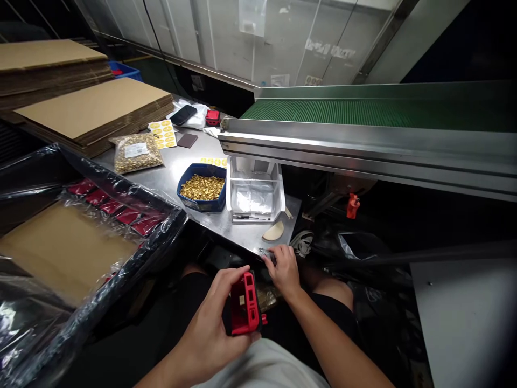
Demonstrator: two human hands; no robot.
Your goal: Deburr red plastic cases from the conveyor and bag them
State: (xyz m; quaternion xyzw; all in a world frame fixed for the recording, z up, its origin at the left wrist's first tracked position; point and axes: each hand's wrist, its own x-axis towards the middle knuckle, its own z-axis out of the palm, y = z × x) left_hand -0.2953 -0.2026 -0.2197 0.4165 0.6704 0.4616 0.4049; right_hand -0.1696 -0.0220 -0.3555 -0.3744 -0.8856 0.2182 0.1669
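Note:
My left hand (216, 318) is closed around a red and black plastic housing (251, 302). A row of square openings runs along its red side, and a small pale piece shows inside. At the front edge of the metal table (242, 230), my right hand (285, 269) has its fingers curled over a small shiny thing (264, 252), too small to name. Just beyond that hand lies a pale half-round piece (273, 231). A blue bin (201, 205) of small gold-coloured metal parts and a white bin (255, 216) with clear plastic bags stand farther back.
A green conveyor (323, 112) crosses behind the table at right. Cardboard stacks (97, 105) stand at left, near a bag of gold-coloured parts (137, 153). A plastic-lined box (68, 242) with red packets is at near left. A phone (183, 115) and another red housing (212, 117) lie farther back.

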